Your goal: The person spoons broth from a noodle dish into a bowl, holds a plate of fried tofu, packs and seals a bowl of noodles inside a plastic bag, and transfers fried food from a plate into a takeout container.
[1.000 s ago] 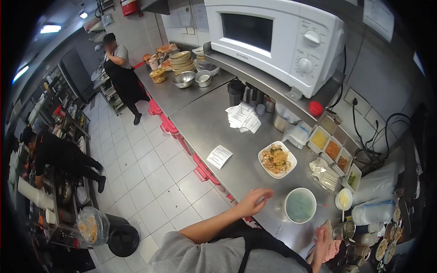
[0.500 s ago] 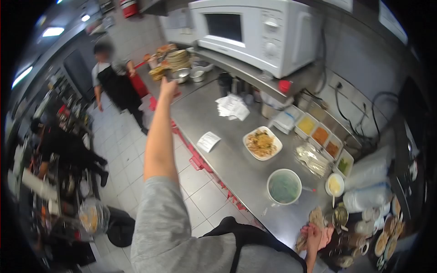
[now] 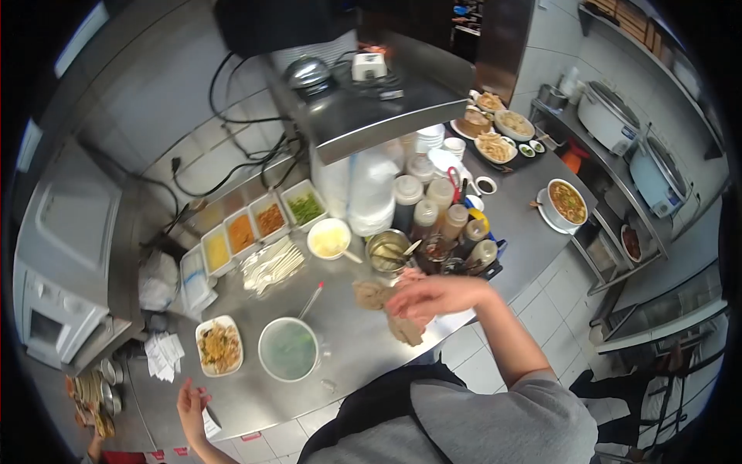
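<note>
My left hand [image 3: 192, 404] hangs over the front left edge of the steel counter, fingers apart and a little bent, with nothing in it. Partly behind it lies a small printed slip [image 3: 209, 424]. My right hand [image 3: 440, 297] is over a crumpled brown and pink cloth [image 3: 405, 329], fingers stretched to the left; whether they touch the cloth is unclear. Between the hands stand a white tub [image 3: 289, 349] of greenish liquid and a squarish white bowl of food [image 3: 219, 346]. A metal pot with utensils [image 3: 389, 250] is just behind the cloth.
Trays of toppings [image 3: 270, 220] line the back, beside wrapped chopsticks [image 3: 270, 265] and a white bowl with a spoon [image 3: 330, 239]. Sauce bottles [image 3: 454, 222] crowd behind my right hand. A soup bowl [image 3: 566, 203] sits near the right edge. A microwave [image 3: 69, 255] is at left.
My view has swung to the right. My left hand has drawn back from the stacked dishes at the counter's far end. My right hand stays by the cloth, its fingers now straighter.
</note>
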Tool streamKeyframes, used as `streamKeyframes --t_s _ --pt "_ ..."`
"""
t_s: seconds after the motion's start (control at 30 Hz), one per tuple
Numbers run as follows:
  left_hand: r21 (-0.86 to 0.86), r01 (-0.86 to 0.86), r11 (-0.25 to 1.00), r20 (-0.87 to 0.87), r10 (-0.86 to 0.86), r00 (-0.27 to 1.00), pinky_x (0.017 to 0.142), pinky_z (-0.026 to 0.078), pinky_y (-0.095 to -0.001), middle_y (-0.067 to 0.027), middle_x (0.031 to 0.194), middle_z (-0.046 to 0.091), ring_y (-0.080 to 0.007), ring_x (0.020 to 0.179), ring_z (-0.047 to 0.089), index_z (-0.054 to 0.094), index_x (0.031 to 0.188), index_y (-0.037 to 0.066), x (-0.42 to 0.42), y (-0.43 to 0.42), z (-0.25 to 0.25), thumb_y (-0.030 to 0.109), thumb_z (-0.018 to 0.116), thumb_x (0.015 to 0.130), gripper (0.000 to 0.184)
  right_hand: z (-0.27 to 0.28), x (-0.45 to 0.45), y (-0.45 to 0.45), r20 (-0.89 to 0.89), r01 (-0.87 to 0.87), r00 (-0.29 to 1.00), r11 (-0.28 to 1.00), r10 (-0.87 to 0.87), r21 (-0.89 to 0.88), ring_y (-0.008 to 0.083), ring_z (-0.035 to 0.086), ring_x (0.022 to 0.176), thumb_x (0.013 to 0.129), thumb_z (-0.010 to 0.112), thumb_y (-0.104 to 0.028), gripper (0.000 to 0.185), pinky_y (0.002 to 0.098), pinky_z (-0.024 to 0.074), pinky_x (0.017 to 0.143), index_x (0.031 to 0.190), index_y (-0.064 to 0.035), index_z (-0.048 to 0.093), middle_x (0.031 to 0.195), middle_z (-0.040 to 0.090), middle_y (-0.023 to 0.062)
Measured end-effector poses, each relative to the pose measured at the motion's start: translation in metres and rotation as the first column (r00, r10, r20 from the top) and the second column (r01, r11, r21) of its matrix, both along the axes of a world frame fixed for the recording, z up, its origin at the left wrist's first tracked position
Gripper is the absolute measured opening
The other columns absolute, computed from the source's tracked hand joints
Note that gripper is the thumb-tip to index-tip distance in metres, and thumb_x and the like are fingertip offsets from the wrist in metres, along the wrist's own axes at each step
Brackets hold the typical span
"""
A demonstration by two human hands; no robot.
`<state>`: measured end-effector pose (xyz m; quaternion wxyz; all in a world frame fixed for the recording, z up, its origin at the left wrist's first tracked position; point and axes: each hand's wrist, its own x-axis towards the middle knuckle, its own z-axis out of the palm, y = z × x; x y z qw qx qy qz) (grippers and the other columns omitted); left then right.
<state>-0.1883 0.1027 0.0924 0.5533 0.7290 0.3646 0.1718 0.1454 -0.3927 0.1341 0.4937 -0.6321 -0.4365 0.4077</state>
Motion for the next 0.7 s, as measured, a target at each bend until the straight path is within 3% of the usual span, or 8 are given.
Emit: streamKeyframes --t_s 0.07,0.2,0.27,0.33,0.4,0.47,0.53,0.7 --pt "0.053 0.029 0.998 -0.054 -0.026 0.998 0.064 0.047 -0.0205 -0.0042 0.089 0.059 -0.0101 0.073 0.058 0.042 0.129 0.003 0.007 -0.012 0.005 0.021 0.054 0.092 0.043 0.037 0.031 -0.033 -0.089 0.022 0.996 0.989 -0.009 0.145 0.0188 0.058 0.102 0.093 0.050 -0.016 0.032 0.0312 0.0452 0.088 0.119 0.0020 0.052 0.110 0.061 0.0110" --pt "0.081 -0.073 0.994 0.007 0.072 0.997 0.066 0.047 -0.0211 -0.0044 0.090 0.060 -0.0101 0.073 0.059 0.040 0.130 0.003 0.029 -0.051 0.001 0.022 0.055 0.091 0.046 0.059 0.131 -0.100 -0.189 0.275 0.952 0.945 -0.241 0.176 0.0175 0.065 0.083 0.091 0.053 -0.016 0.025 0.0297 0.0518 0.076 0.107 0.0021 0.060 0.093 0.066 0.0113" --pt "0.089 -0.044 0.995 0.015 0.043 0.999 0.070 0.048 -0.0242 -0.0060 0.091 0.059 -0.0123 0.076 0.059 0.041 0.130 0.001 0.049 -0.083 0.003 0.018 0.053 0.092 0.044 0.024 0.211 -0.124 -0.066 0.570 0.822 0.818 -0.566 0.076 0.0158 0.065 0.076 0.090 0.055 -0.016 0.022 0.0272 0.0528 0.067 0.100 0.0006 0.063 0.087 0.067 0.0097" --pt "0.112 0.044 0.993 0.016 -0.046 0.999 0.073 0.049 -0.0263 -0.0071 0.092 0.059 -0.0140 0.078 0.059 0.041 0.129 -0.001 0.072 -0.111 0.005 0.016 0.053 0.092 0.043 -0.017 0.277 -0.133 0.237 0.808 0.585 0.582 -0.775 -0.092 0.0158 0.065 0.074 0.084 0.061 -0.020 0.026 0.0268 0.0515 0.068 0.099 0.0012 0.064 0.085 0.068 0.0113" --pt "0.122 0.118 0.986 -0.004 -0.118 0.993 0.077 0.049 -0.0287 -0.0087 0.092 0.058 -0.0157 0.084 0.058 0.040 0.130 -0.003 0.101 -0.151 0.024 0.013 0.053 0.092 0.043 -0.052 0.318 -0.129 0.491 0.870 0.474 0.475 -0.731 -0.131 0.0215 0.066 0.079 0.077 0.066 -0.021 0.032 0.0315 0.0517 0.074 0.099 0.0021 0.064 0.091 0.066 0.0173" --pt "0.135 0.155 0.979 -0.022 -0.153 0.988 0.077 0.049 -0.0286 -0.0090 0.092 0.058 -0.0157 0.085 0.057 0.039 0.130 -0.004 0.120 -0.184 0.038 0.013 0.053 0.091 0.044 -0.091 0.345 -0.120 0.760 0.871 0.338 0.490 -0.555 -0.029 0.0281 0.064 0.089 0.072 0.070 -0.021 0.037 0.0357 0.0498 0.080 0.102 0.0002 0.064 0.099 0.063 0.0216" --pt "0.137 0.142 0.980 -0.029 -0.139 0.990 0.077 0.048 -0.0282 -0.0101 0.093 0.058 -0.0162 0.084 0.058 0.039 0.129 -0.006 0.130 -0.212 0.051 0.011 0.054 0.091 0.044 -0.098 0.356 -0.112 0.771 0.818 0.408 0.571 -0.490 -0.070 0.0335 0.061 0.093 0.071 0.070 -0.018 0.033 0.0400 0.0481 0.083 0.099 -0.0033 0.065 0.099 0.063 0.0218" --pt "0.212 0.150 0.966 -0.088 -0.134 0.987 0.079 0.047 -0.0271 -0.0111 0.095 0.060 -0.0154 0.085 0.059 0.042 0.127 -0.005 0.144 -0.251 0.071 0.007 0.054 0.089 0.041 -0.085 0.353 -0.104 0.840 0.771 0.303 0.634 -0.451 0.062 0.0343 0.061 0.089 0.072 0.069 -0.013 0.027 0.0418 0.0487 0.078 0.097 -0.0045 0.065 0.094 0.063 0.0202"
